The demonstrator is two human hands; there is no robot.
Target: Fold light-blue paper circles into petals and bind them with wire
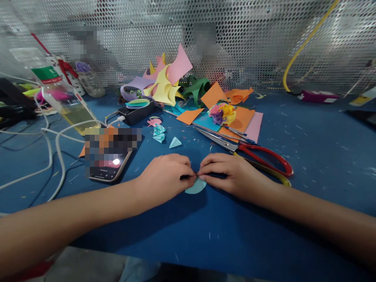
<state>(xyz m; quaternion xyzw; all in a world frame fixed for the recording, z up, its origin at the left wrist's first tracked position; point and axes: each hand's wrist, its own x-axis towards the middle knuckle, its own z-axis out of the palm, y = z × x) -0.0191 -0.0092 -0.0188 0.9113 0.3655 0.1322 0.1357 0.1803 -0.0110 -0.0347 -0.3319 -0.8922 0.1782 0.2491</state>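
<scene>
Both hands meet over a light-blue paper piece [196, 187] with a rounded lower edge, close above the blue table. My left hand [166, 174] pinches its upper left part between thumb and fingers. From the other side my right hand [225, 172] pinches the paper at its upper right, fingertips touching those of the left. The fingers hide the paper's top. Just beyond lie a folded light-blue paper wedge [175, 142], crumpled light-blue paper pieces [159, 133] and a pink paper piece [154, 122]. Scissors [243, 149] with red and yellow handles lie beside my right hand.
A lit phone [117, 168] and white cables [60, 156] lie to the left, near a tilted bottle [72, 105]. Coloured paper scraps [164, 86] pile up at the back, with a multicoloured paper flower [222, 114] on orange sheets. A perforated metal panel [249, 47] stands behind.
</scene>
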